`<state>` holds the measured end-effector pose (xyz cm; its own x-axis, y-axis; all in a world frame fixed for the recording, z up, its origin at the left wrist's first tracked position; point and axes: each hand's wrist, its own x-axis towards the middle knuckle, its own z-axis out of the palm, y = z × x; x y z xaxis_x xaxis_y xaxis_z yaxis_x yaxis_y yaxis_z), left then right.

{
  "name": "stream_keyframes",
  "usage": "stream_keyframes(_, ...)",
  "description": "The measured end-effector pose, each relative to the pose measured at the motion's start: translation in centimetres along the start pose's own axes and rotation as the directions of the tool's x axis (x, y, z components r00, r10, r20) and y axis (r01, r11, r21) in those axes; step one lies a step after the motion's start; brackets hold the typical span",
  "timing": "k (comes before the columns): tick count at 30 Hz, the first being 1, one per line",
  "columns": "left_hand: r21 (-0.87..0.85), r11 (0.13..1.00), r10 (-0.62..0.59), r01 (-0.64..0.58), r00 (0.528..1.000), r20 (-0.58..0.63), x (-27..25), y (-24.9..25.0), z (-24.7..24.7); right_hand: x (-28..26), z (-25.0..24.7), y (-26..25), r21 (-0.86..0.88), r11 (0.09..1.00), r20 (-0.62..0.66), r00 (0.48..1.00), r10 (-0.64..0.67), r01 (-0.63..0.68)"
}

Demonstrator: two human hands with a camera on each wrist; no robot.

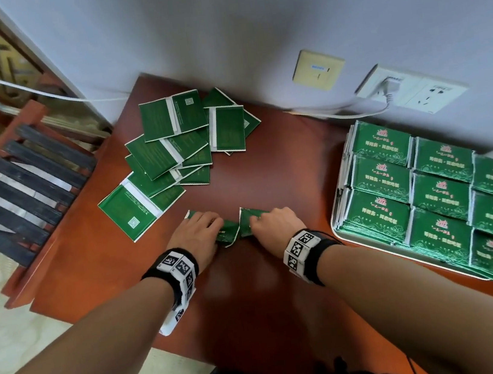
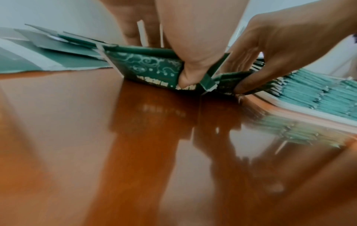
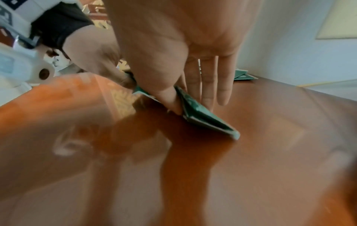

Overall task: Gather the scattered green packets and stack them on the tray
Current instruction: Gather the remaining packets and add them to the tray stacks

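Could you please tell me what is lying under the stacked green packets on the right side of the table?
A white tray: only its rim shows at the stacked packets' near edges. Its floor is entirely covered.

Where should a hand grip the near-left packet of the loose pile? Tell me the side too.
Take that packet by its near-left edge, coming from the left: that end lies bare on the table, while its far-right end is tucked under the pile.

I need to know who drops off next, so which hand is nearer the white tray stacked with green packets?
Right. The right hand lies between the white tray and the left hand, which sits farther away, toward the scattered pile.
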<state>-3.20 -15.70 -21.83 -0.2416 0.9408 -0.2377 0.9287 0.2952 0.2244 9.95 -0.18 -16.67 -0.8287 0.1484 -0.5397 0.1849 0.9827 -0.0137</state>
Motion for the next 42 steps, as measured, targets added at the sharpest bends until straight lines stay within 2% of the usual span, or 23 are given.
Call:
stream_keyframes(5,0.052,0.999,-0.014,0.016,0.999,-0.031,2.5,1.2,-4.4,-0.9,-2.0,1.4,0.099,0.994,-0.128,0.990,0.065,-0.052)
stream_keyframes(8,0.077,0.996,-0.032,0.033,0.999,-0.026,4.7,2.3,-8.3,-1.7,-3.7,3.2,0.170,0.981,-0.228,0.964,0.136,-0.098)
stream_keyframes(10,0.070,0.997,-0.013,0.019,0.996,-0.083,6.4,3.5,-11.0,-2.6,-5.0,4.9,0.215,0.969,-0.293,0.938,0.185,-0.124)
stream_keyframes(15,0.102,0.989,0.118,-0.103,0.982,-0.150,12.1,8.6,-16.1,-6.5,-7.4,11.1,0.295,0.930,-0.421,0.844,0.334,-0.221)
stream_keyframes(17,0.097,0.975,0.214,-0.199,0.959,-0.186,14.5,11.4,-17.3,-8.6,-7.6,14.1,0.322,0.908,-0.443,0.805,0.394,-0.267)
stream_keyframes(20,0.117,0.958,0.284,-0.263,0.930,-0.232,17.7,15.3,-17.8,-11.8,-6.7,18.6,0.348,0.881,-0.494,0.736,0.464,-0.322)
stream_keyframes(23,0.169,0.947,0.297,-0.274,0.946,-0.131,20.6,20.0,-18.0,-14.9,-4.7,22.7,0.355,0.863,-0.535,0.679,0.503,-0.359)
stream_keyframes(27,0.214,0.912,0.376,-0.351,0.922,-0.090,23.7,24.3,-16.9,-17.6,-1.1,27.1,0.326,0.832,-0.554,0.622,0.553,-0.449)
stream_keyframes(31,0.265,0.880,0.411,-0.394,0.912,-0.011,26.1,26.9,-15.4,-18.4,1.7,29.7,0.349,0.818,-0.509,0.641,0.574,-0.456)
stream_keyframes(34,0.242,0.880,0.412,-0.407,0.910,0.033,27.5,27.9,-14.5,-18.0,2.5,30.7,0.375,0.811,-0.435,0.688,0.581,-0.449)
stream_keyframes(39,0.210,0.916,0.307,-0.340,0.935,0.175,28.9,28.1,-12.8,-17.1,4.2,31.6,0.443,0.805,-0.311,0.774,0.551,-0.395)
stream_keyframes(42,0.169,0.925,0.294,-0.341,0.922,0.251,29.2,27.9,-11.8,-17.0,5.4,31.8,0.464,0.799,-0.258,0.805,0.534,-0.382)
